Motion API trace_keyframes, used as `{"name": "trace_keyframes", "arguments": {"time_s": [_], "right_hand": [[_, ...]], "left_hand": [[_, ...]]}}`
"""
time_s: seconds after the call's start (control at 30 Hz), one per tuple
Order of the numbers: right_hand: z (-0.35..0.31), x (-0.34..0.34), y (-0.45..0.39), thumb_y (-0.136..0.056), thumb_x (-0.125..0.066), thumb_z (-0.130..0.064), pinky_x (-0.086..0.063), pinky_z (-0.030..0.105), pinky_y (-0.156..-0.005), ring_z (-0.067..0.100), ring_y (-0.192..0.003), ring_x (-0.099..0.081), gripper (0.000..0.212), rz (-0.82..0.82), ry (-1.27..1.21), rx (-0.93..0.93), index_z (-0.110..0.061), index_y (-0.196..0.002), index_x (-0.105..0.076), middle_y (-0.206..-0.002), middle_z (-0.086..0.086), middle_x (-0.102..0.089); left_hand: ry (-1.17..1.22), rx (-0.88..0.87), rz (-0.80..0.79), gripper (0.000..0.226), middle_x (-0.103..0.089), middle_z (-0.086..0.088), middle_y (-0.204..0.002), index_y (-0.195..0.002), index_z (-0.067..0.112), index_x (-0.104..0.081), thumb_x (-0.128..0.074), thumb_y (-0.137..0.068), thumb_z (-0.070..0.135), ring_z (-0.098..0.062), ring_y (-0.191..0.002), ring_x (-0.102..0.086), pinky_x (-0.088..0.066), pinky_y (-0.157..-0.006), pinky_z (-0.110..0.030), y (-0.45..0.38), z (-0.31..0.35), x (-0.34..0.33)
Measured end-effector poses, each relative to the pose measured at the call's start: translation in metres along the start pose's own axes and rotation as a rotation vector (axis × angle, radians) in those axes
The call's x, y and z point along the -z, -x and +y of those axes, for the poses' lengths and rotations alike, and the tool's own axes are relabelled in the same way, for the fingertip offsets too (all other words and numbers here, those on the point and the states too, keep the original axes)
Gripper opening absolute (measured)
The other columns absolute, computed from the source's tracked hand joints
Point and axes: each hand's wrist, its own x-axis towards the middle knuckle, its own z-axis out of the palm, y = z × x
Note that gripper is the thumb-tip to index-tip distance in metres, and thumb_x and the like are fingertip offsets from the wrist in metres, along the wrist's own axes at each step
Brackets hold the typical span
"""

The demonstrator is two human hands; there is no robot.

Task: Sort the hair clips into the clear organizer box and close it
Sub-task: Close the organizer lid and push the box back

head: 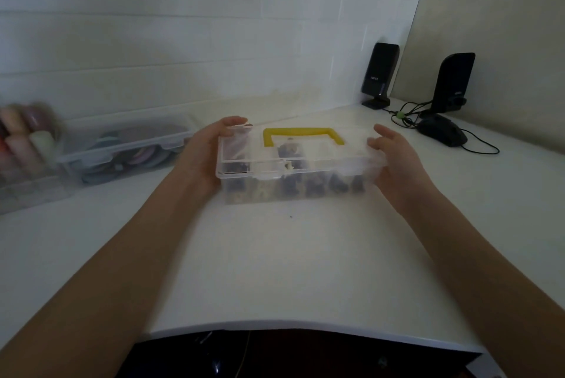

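The clear organizer box sits in the middle of the white desk with its lid down and a yellow handle lying flat on top. Dark hair clips show through its front wall. My left hand grips the box's left end, thumb over the lid's corner. My right hand is at the box's right end with fingers spread, palm against or just beside the side wall; I cannot tell whether it grips.
Another clear lidded box with coloured items stands at the left by the wall, next to blurred pastel objects. Two black speakers, a black mouse and cables lie at the back right. The desk's front edge curves near me.
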Motion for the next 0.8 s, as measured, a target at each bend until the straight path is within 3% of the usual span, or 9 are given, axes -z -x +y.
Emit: {"name": "trace_keyframes", "arguments": {"time_s": [0.1, 0.3, 0.4, 0.43, 0.5, 0.57, 0.63, 0.73, 0.8], "right_hand": [[0.003, 0.004, 0.0, -0.091, -0.054, -0.014, -0.046, 0.039, -0.079, 0.021, -0.092, -0.054, 0.031, -0.022, 0.056, 0.061, -0.03, -0.119, -0.055, -0.104, -0.001, -0.059], [0.014, 0.008, -0.003, -0.094, -0.047, -0.016, -0.036, 0.032, -0.055, 0.023, -0.067, -0.041, 0.029, -0.069, 0.26, 0.327, -0.03, -0.116, -0.059, -0.09, 0.009, -0.056], [0.016, 0.003, 0.005, -0.097, -0.039, -0.018, -0.037, 0.026, -0.057, 0.007, -0.055, -0.041, 0.027, 0.024, 0.384, 0.426, -0.027, -0.108, -0.062, -0.08, 0.001, -0.055], [0.017, 0.001, 0.008, -0.099, -0.037, -0.02, -0.039, 0.021, -0.06, 0.003, -0.06, -0.045, 0.028, 0.057, 0.442, 0.456, -0.026, -0.108, -0.062, -0.088, -0.002, -0.061], [0.019, -0.003, 0.016, -0.1, -0.033, -0.022, -0.041, 0.013, -0.08, 0.007, -0.096, -0.057, 0.031, 0.124, 0.594, 0.523, -0.022, -0.11, -0.062, -0.125, 0.003, -0.059], [0.022, -0.006, 0.021, -0.101, -0.029, -0.027, -0.032, 0.031, -0.107, 0.02, -0.133, -0.039, 0.035, 0.223, 0.949, 0.644, -0.019, -0.114, -0.061, -0.149, 0.007, -0.037], [0.023, -0.01, 0.027, -0.1, -0.021, -0.037, -0.017, 0.044, -0.114, 0.021, -0.142, -0.024, 0.046, 0.224, 1.222, 0.781, -0.021, -0.122, -0.058, -0.154, 0.005, -0.03], [0.023, -0.012, 0.03, -0.098, -0.013, -0.045, -0.018, 0.037, -0.115, 0.02, -0.142, -0.024, 0.055, 0.05, 1.237, 0.788, -0.025, -0.141, -0.039, -0.15, 0.004, -0.038], [0.023, -0.01, 0.026, -0.1, -0.018, -0.042, -0.019, 0.034, -0.115, 0.021, -0.142, -0.025, 0.049, 0.013, 1.257, 0.769, -0.028, -0.144, -0.035, -0.149, 0.003, -0.039]], "left_hand": [[-0.034, -0.001, -0.001, 0.025, -0.069, -0.001, -0.075, -0.076, 0.016, -0.063, -0.041, -0.085, 0.005, -0.015, -0.064, -0.066, -0.056, -0.06, -0.021, 0.0, 0.0, 0.0], [-0.092, -0.017, 0.002, 0.023, -0.064, 0.0, -0.082, -0.079, 0.018, -0.06, -0.041, -0.087, 0.006, -0.014, -0.071, -0.062, -0.055, -0.059, -0.02, 0.0, -0.001, 0.003], [-0.129, -0.056, 0.032, 0.022, -0.061, 0.001, -0.083, -0.077, 0.019, -0.059, -0.044, -0.086, 0.006, -0.013, -0.071, -0.059, -0.053, -0.056, -0.018, 0.001, -0.002, -0.001], [-0.176, -0.094, 0.051, 0.023, -0.06, 0.001, -0.083, -0.075, 0.019, -0.06, -0.045, -0.085, 0.004, -0.012, -0.072, -0.059, -0.052, -0.054, -0.018, 0.002, -0.002, -0.002], [-0.345, -0.206, 0.083, 0.031, -0.062, 0.001, -0.085, -0.068, 0.02, -0.065, -0.048, -0.084, 0.0, -0.012, -0.077, -0.059, -0.052, -0.057, -0.019, 0.001, 0.001, -0.001], [-0.494, -0.276, 0.088, 0.035, -0.066, 0.004, -0.081, -0.064, 0.022, -0.07, -0.05, -0.085, 0.001, -0.012, -0.08, -0.06, -0.05, -0.071, -0.027, 0.0, 0.005, 0.001], [-0.586, -0.246, 0.08, 0.025, -0.068, 0.008, -0.082, -0.074, 0.023, -0.07, -0.054, -0.09, 0.012, -0.012, -0.084, -0.061, -0.048, -0.082, -0.033, 0.0, 0.011, -0.001], [-0.73, -0.13, 0.003, 0.016, -0.065, 0.007, -0.1, -0.091, 0.031, -0.068, -0.061, -0.083, 0.042, -0.014, -0.097, -0.058, -0.045, -0.09, -0.035, 0.003, 0.014, -0.005], [-0.884, -0.111, -0.049, 0.035, -0.063, 0.004, -0.112, -0.094, 0.039, -0.068, -0.07, -0.062, 0.051, -0.016, -0.101, -0.059, -0.045, -0.096, -0.042, 0.006, 0.014, -0.003]]}}
